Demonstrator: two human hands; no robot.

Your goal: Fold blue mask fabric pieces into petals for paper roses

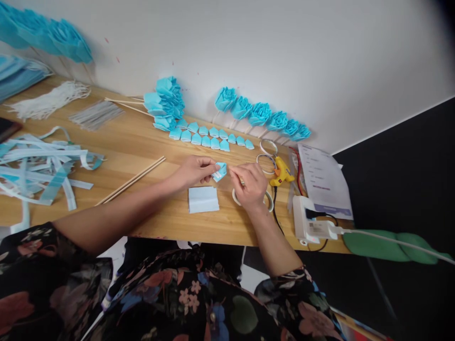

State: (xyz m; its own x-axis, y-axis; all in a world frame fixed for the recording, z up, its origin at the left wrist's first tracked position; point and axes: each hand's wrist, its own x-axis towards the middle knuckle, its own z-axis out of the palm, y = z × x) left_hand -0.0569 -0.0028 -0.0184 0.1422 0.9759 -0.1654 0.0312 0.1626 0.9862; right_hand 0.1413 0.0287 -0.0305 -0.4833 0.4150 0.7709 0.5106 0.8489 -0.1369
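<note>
A small folded light-blue fabric petal [220,172] is pinched between the thumb and fingers of my left hand [196,169]. Just to its right, my right hand [250,183] is closed in a pinch. Its fingertips point at the petal across a small gap, and anything between them is too small to make out. Below the petal lies a stack of pale-blue fabric squares [204,199]. A tape roll [270,201] is partly hidden under my right hand. Beyond both hands, similar folded petals [205,141] form two rows on the wooden table.
Blue fabric roses [259,113] on sticks lean along the wall, with more bunched [165,104] behind the petals. A yellow glue gun [283,173], power strip [302,220] and printed sheet [325,180] lie right. Cut strips [53,163] and wooden sticks [131,180] lie left.
</note>
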